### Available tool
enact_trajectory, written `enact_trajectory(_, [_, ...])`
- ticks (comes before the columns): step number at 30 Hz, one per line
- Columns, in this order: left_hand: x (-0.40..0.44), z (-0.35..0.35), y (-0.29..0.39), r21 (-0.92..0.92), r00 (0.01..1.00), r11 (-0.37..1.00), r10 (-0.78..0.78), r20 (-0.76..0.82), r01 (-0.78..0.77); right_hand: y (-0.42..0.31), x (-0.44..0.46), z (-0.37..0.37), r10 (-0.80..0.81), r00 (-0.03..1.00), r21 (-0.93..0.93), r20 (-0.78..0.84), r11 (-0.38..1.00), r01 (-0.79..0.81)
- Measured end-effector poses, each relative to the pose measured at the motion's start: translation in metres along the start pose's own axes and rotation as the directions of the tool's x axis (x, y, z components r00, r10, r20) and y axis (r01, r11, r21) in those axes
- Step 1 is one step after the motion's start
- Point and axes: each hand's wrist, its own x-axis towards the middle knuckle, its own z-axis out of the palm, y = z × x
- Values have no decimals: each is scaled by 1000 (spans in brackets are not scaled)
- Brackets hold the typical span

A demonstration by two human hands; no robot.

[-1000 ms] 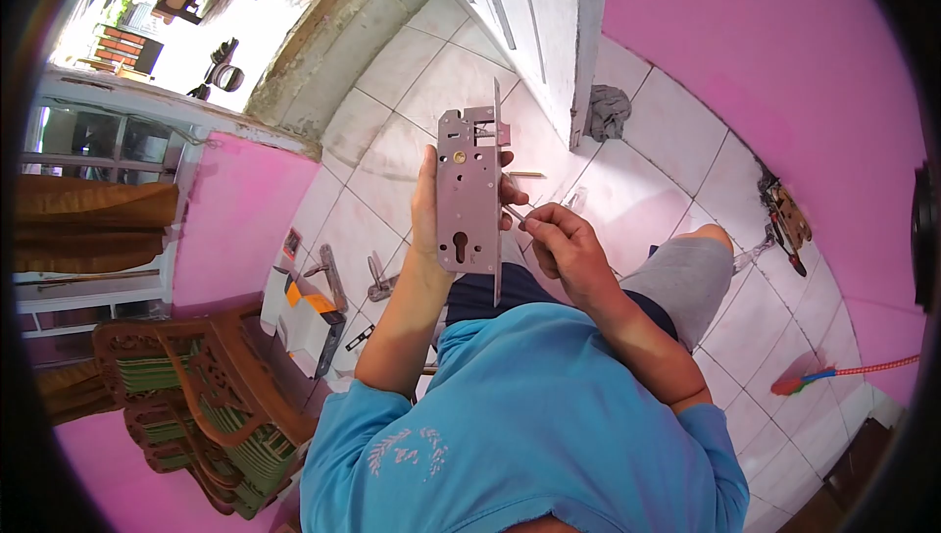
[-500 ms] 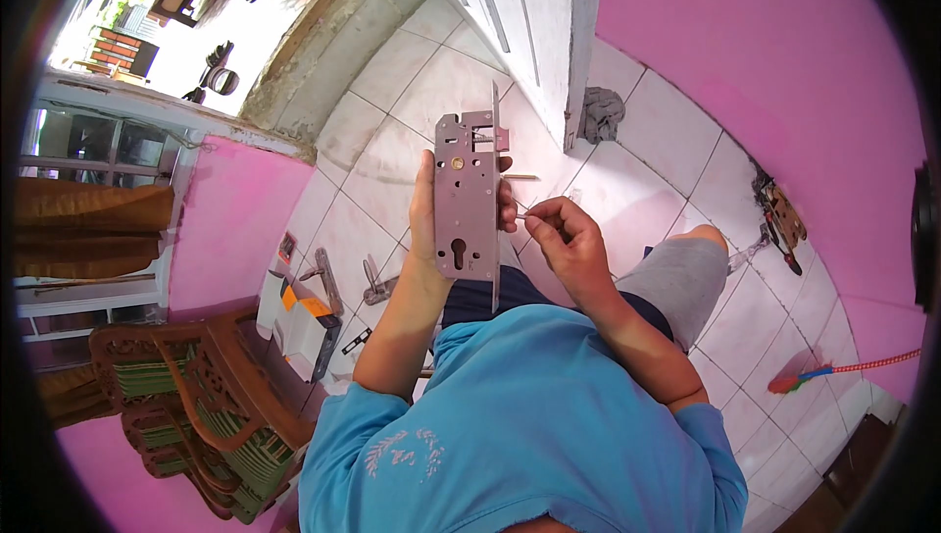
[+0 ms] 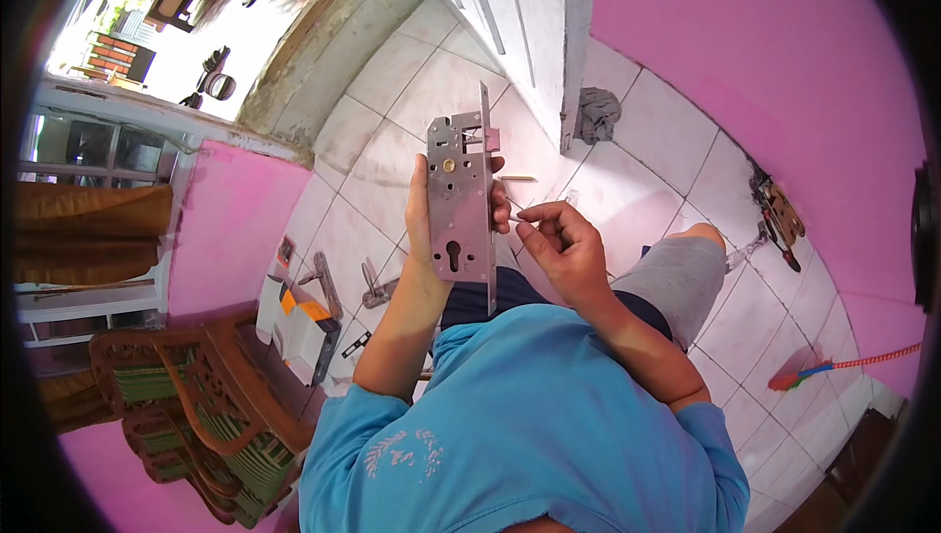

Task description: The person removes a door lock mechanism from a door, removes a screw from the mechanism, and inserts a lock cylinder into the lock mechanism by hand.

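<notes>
"One tiled floor (image 3: 652,204) spreads under it all, and a white door (image 3: 534,38) stands over it. What comes next in size?"

"The person's blue shirt (image 3: 510,415), then a carved wooden seat (image 3: 240,366) at the left. Near the seat lies a white and orange box (image 3: 304,340); by the door's foot, a grey cloth (image 3: 598,116)."

"And the metal lock case (image 3: 461,214)?"

"Held up in front of the shirt, faceplate on the right, keyhole cut-out at the end nearer the body."

"How do the hands stand?"

"The left hand (image 3: 419,214) grips the case, thumb along one side, fingers wrapped behind, tips showing past the faceplate. The right hand (image 3: 570,251), just beside, pinches a slim piece (image 3: 514,218) between thumb and forefinger."

"A screw?"

"Perhaps; it's too small to be sure, or to tell whether it touches the case."
</notes>
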Motion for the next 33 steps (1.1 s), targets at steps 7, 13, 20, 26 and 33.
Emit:
enact_trajectory(7, [0, -10, -4, -21, 998, 1000, 11, 59, -10, 1, -2, -1, -76, 997, -37, 12, 996, 76])
enact_trajectory(13, [3, -13, -9, -188, 993, 982, 16, 119, 7, -3, -4, 0, -168, 984, -91, 52, 981, 172])
enact_trajectory(20, [-1, -6, -16, -307, 998, 951, -30, 60, 47, -3, -1, 4, -223, 974, -71, 42, 972, 226])
enact_trajectory(26, [1, -12, -17, -352, 992, 932, -44, 118, 83, -2, -2, 4, -229, 973, -96, 27, 968, 231])
enact_trajectory(33, [0, -10, -16, -299, 993, 952, -25, 114, 58, 2, -1, 3, -207, 978, -43, 5, 977, 207])
